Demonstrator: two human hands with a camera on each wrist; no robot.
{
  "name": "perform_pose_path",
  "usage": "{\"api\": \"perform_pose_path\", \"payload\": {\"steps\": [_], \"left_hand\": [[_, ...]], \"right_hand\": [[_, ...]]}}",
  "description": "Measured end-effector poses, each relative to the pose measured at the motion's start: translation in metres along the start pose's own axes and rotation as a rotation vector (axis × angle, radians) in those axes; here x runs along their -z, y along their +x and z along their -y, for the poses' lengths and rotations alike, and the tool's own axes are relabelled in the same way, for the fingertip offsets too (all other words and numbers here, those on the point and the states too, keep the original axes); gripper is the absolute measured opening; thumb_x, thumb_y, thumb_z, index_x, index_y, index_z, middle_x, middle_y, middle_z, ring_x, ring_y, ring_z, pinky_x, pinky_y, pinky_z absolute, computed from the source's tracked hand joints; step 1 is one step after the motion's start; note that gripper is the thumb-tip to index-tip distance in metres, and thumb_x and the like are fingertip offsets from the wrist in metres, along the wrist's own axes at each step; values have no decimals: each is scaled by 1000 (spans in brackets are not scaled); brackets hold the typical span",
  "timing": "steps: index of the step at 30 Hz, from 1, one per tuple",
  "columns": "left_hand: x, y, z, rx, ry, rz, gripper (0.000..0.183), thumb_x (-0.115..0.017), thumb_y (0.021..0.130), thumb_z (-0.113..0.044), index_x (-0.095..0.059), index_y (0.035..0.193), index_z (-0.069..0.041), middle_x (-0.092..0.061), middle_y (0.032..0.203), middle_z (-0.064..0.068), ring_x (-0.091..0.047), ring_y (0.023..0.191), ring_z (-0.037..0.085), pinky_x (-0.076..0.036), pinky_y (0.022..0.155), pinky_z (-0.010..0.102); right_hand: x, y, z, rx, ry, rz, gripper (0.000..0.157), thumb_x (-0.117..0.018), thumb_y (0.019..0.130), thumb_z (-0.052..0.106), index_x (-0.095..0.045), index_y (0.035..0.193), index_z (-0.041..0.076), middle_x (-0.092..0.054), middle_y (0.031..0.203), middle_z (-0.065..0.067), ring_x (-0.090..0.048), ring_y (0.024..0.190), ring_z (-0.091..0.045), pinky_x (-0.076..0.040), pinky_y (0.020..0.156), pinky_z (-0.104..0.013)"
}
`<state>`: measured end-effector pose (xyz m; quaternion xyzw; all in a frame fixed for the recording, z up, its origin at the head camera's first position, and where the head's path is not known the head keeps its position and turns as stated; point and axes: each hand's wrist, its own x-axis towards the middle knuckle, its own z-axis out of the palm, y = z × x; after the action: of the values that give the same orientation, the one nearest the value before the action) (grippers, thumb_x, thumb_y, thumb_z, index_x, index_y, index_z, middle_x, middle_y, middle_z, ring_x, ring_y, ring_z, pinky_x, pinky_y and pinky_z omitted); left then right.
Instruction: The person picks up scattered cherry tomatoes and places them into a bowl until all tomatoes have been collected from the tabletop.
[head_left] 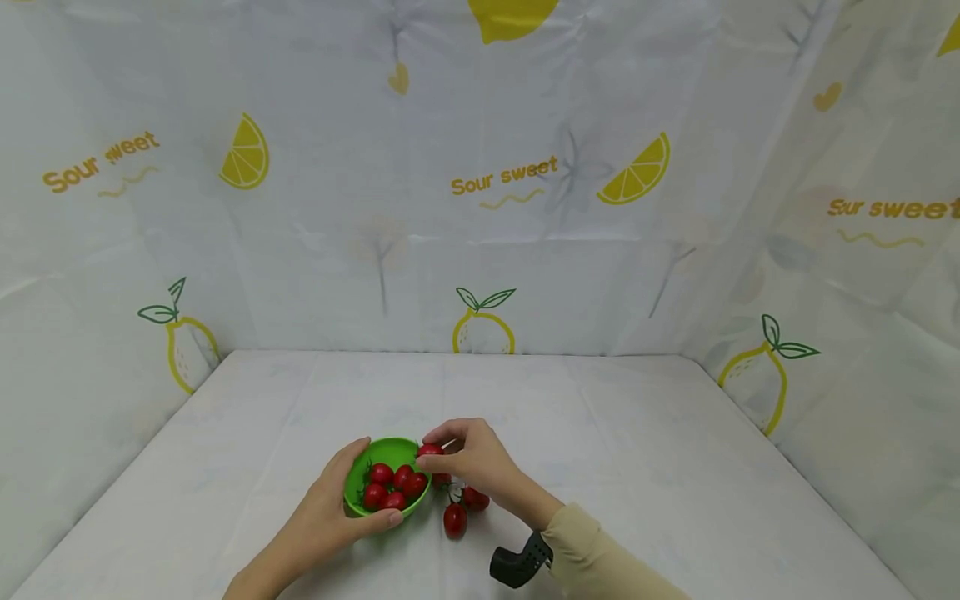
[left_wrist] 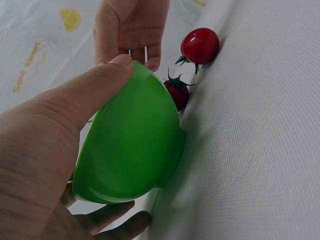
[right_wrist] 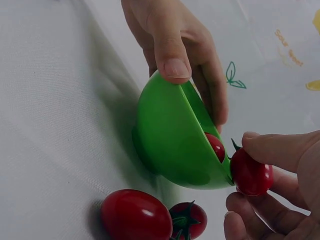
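While several red tomatoes (head_left: pixel 382 474) lie inside the smooth green bowl (head_left: pixel 391 450) on the worktop (head_left: pixel 637 467), a glossy red tomato (right_wrist: pixel 252 174) with a green stalk is at its rim, pinched between thumb and fingers of the right hand (head_left: pixel 480 458); the left hand (head_left: pixel 327 502) grips the bowl, thumb at the rim.

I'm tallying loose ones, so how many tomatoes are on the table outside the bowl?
3 visible: one tomato in front, another just beyond it to the right, a third beside the bowl, partly covered by the one in the right hand. That hand may hide more.
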<state>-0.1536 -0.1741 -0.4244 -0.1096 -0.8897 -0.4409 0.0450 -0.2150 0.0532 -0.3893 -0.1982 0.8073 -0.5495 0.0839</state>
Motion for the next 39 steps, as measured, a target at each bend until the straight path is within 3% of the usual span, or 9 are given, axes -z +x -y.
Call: {"api": "perform_pose_path", "payload": {"steps": [16,39], "left_hand": [[-1,2,2,9,-8,11,105,-83,73,-53,-30,151,-8,-38,149,11,-43,129,30,-44,100,52],[-1,2,0,13,12,-3,105,-84,72,-53,-31,150,-6,-40,147,13,-44,128,31,-44,100,53]], "right_hand": [[-3,5,-2,60,-60,1,31,-81,84,21,-72,110,6,-67,98,5,-66,86,-22,-57,66,-29],[-2,2,-2,48,-53,-21,26,-80,84,19,-72,104,6,-67,93,1,-65,82,-20,-56,66,-29]]}}
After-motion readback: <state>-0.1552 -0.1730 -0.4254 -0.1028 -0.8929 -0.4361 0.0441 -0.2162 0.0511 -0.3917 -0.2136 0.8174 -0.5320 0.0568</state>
